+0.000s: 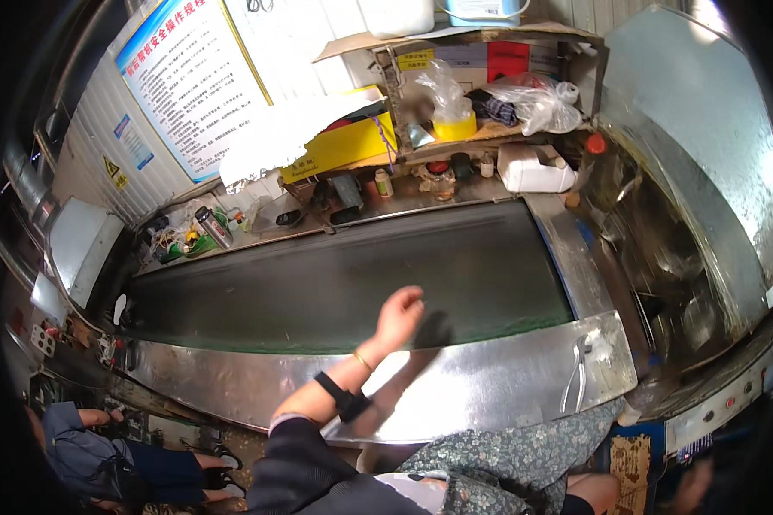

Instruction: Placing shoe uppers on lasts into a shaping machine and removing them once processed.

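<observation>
— Fingers [410, 299] of the left hand [399, 316] curl loosely inward, about half closed, and I see nothing held in them. The hand hangs over the near edge of the dark conveyor belt [335, 275].

— And the right hand?

— Not in view. Only the left forearm comes up from below, with a black wristband [342, 396] and a thin gold bangle [362, 360].

— So the belt is what the hand is nearest to. How would it handle?

— My judgement: it is a wide, flat, rubbery sheet, flexible but stretched tight over the machine, with a matt face that would grip rather than slide. It offers no edge to take hold of from above; a palm pressed flat on its near part would be the only purchase. Heavy and fixed, not something to lift.

— What borders it?

— A shiny steel apron [455, 386] runs along the near side, smooth and likely slippery, with a pair of pliers [578, 373] lying on it to the right. A curved metal hood [704, 146] closes the right end.

— And the room?

— Cramped. Behind the belt a ledge is crowded with small bottles, a white jug [532, 167], a yellow box [343, 142] and plastic bags [537, 103]. A blue-bordered poster [193, 81] hangs on the wall at left. Another person sits low at the lower left [103, 459].
</observation>
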`<state>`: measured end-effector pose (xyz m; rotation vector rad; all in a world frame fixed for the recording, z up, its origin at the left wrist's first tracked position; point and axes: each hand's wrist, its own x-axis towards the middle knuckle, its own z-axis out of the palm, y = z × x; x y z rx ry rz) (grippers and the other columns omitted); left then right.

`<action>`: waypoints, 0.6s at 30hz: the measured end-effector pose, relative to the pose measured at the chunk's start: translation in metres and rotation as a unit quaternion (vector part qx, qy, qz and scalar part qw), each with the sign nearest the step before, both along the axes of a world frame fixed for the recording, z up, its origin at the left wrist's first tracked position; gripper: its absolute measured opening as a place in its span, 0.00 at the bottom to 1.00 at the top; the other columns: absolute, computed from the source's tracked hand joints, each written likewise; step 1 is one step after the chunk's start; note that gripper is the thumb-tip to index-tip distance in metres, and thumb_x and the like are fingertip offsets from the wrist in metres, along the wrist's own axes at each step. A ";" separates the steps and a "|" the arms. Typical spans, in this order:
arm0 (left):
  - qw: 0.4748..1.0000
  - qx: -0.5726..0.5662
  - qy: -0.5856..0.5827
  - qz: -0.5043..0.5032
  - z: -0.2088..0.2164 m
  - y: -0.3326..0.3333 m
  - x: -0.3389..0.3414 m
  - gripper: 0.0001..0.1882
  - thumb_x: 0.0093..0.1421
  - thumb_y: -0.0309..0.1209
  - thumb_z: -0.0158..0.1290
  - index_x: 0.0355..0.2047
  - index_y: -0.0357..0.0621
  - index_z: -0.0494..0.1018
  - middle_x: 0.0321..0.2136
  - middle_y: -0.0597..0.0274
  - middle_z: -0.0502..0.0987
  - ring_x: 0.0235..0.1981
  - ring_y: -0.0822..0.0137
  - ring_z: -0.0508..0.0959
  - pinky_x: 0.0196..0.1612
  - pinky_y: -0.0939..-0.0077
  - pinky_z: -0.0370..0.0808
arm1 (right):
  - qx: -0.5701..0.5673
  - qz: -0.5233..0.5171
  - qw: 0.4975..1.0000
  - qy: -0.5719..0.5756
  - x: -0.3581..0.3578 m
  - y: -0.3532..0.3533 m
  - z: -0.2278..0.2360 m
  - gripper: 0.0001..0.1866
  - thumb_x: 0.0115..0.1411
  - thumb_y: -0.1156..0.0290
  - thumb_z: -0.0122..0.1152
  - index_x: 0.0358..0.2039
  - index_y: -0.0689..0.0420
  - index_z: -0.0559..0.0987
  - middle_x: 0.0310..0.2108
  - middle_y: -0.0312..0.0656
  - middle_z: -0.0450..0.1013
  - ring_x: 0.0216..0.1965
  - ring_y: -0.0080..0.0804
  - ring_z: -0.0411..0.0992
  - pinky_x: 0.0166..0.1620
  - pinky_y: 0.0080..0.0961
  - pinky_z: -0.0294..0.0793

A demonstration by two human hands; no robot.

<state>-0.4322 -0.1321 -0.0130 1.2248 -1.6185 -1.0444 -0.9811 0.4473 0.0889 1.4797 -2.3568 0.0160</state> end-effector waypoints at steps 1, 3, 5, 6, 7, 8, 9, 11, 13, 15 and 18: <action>0.997 -0.064 -0.028 0.016 0.016 -0.033 0.011 0.17 0.62 0.25 0.54 0.51 0.37 0.74 0.44 0.60 0.79 0.44 0.71 0.78 0.50 0.75 0.75 | -0.014 0.010 0.996 -0.085 0.028 -0.014 -0.038 0.18 0.69 0.61 0.49 0.47 0.63 0.78 0.41 0.51 0.78 0.41 0.49 0.75 0.48 0.42 0.75; 0.981 -0.166 -0.086 0.054 0.060 -0.103 0.031 0.18 0.60 0.27 0.54 0.50 0.36 0.74 0.45 0.54 0.79 0.45 0.62 0.79 0.51 0.71 0.75 | -0.033 0.006 0.973 -0.226 0.078 -0.033 -0.113 0.19 0.72 0.59 0.46 0.47 0.61 0.78 0.39 0.47 0.78 0.38 0.45 0.75 0.44 0.41 0.74; 0.961 -0.216 -0.155 0.077 0.112 -0.164 0.043 0.18 0.57 0.28 0.54 0.48 0.37 0.76 0.46 0.49 0.79 0.48 0.53 0.80 0.53 0.66 0.75 | -0.032 -0.052 0.943 -0.326 0.117 -0.029 -0.166 0.20 0.72 0.57 0.46 0.49 0.61 0.77 0.41 0.48 0.77 0.39 0.45 0.74 0.44 0.40 0.74; 0.952 -0.236 -0.178 0.077 0.138 -0.191 0.048 0.18 0.57 0.28 0.53 0.48 0.37 0.76 0.47 0.49 0.79 0.49 0.52 0.79 0.54 0.65 0.75 | -0.028 -0.085 0.930 -0.356 0.133 -0.024 -0.184 0.20 0.72 0.57 0.46 0.50 0.60 0.76 0.41 0.48 0.77 0.40 0.45 0.74 0.43 0.40 0.73; 0.946 -0.217 -0.211 0.118 0.162 -0.216 0.047 0.18 0.57 0.28 0.52 0.48 0.38 0.76 0.48 0.49 0.78 0.50 0.52 0.78 0.55 0.64 0.74 | -0.026 -0.101 0.928 -0.359 0.144 -0.021 -0.198 0.21 0.72 0.56 0.46 0.51 0.60 0.76 0.42 0.49 0.76 0.40 0.45 0.74 0.43 0.39 0.73; 0.934 -0.223 -0.231 0.156 0.182 -0.237 0.045 0.18 0.57 0.28 0.51 0.48 0.39 0.77 0.48 0.49 0.78 0.51 0.52 0.77 0.55 0.64 0.74 | 0.208 -0.106 0.934 -0.269 0.157 -0.013 -0.206 0.22 0.72 0.55 0.46 0.55 0.59 0.75 0.47 0.50 0.75 0.45 0.46 0.74 0.46 0.40 0.73; 0.902 -0.288 -0.278 0.160 0.198 -0.254 0.043 0.19 0.57 0.28 0.51 0.48 0.40 0.77 0.48 0.49 0.78 0.52 0.52 0.77 0.56 0.62 0.73 | 0.203 -0.112 0.935 -0.267 0.164 -0.011 -0.212 0.22 0.72 0.55 0.46 0.55 0.59 0.75 0.47 0.50 0.75 0.45 0.46 0.74 0.46 0.40 0.73; 0.852 -0.365 -0.347 0.139 0.222 -0.283 0.038 0.18 0.58 0.27 0.49 0.49 0.41 0.76 0.49 0.49 0.78 0.52 0.51 0.76 0.57 0.61 0.72 | 0.120 -0.223 0.872 -0.419 0.175 -0.010 -0.214 0.25 0.72 0.54 0.46 0.62 0.55 0.70 0.60 0.51 0.68 0.59 0.48 0.67 0.60 0.40 0.68; 0.834 -0.349 -0.412 0.112 0.233 -0.302 0.029 0.19 0.59 0.30 0.48 0.49 0.42 0.75 0.49 0.50 0.77 0.53 0.50 0.76 0.56 0.59 0.72 | -0.033 -0.216 0.840 -0.497 0.183 -0.014 -0.212 0.25 0.72 0.55 0.45 0.63 0.54 0.70 0.61 0.51 0.66 0.61 0.49 0.65 0.61 0.42 0.66; 0.814 -0.354 -0.450 0.099 0.234 -0.316 0.020 0.18 0.59 0.32 0.48 0.49 0.42 0.75 0.49 0.49 0.77 0.52 0.49 0.76 0.56 0.57 0.72 | -0.185 -0.199 0.785 -0.557 0.188 -0.021 -0.209 0.24 0.72 0.55 0.44 0.63 0.54 0.70 0.63 0.51 0.65 0.62 0.50 0.63 0.63 0.44 0.64; 0.814 -0.290 -0.481 0.148 0.232 -0.334 0.011 0.18 0.62 0.37 0.47 0.48 0.42 0.74 0.48 0.47 0.78 0.51 0.48 0.77 0.54 0.54 0.73 | 0.083 -0.130 0.953 -0.262 0.191 -0.027 -0.203 0.25 0.72 0.57 0.44 0.64 0.55 0.68 0.63 0.54 0.64 0.63 0.54 0.62 0.65 0.47 0.63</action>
